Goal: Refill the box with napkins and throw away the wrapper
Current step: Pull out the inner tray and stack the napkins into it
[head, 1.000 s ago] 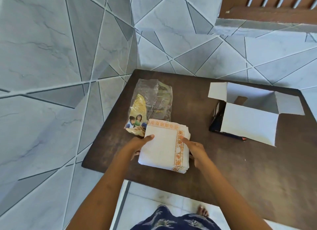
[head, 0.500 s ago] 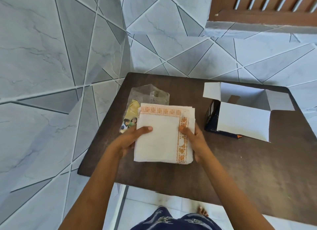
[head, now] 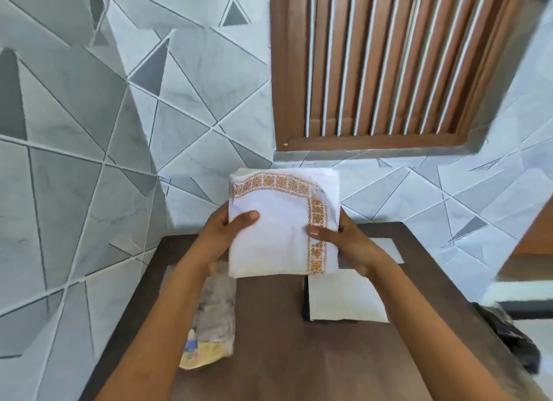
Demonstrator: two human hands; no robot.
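Observation:
A stack of white napkins point(head: 278, 239) with an orange patterned border is held up above the dark wooden table point(head: 299, 355). My left hand point(head: 223, 236) grips its left edge, thumb on top. My right hand point(head: 344, 242) grips its right edge, thumb on the orange border. The empty clear plastic wrapper point(head: 214, 320) with a printed picture lies on the table below my left arm. The open box point(head: 344, 299) with white flaps sits on the table at the right, partly hidden behind my right hand and the napkins.
A tiled wall rises behind and to the left of the table. A wooden slatted shutter point(head: 389, 65) is set in the wall above. A dark bag-like thing point(head: 514, 338) sits off the table's right edge.
Both hands have lifted the napkin stack off the table and raised it. The camera has tilted up, so the wrapper and box now appear lower in view.

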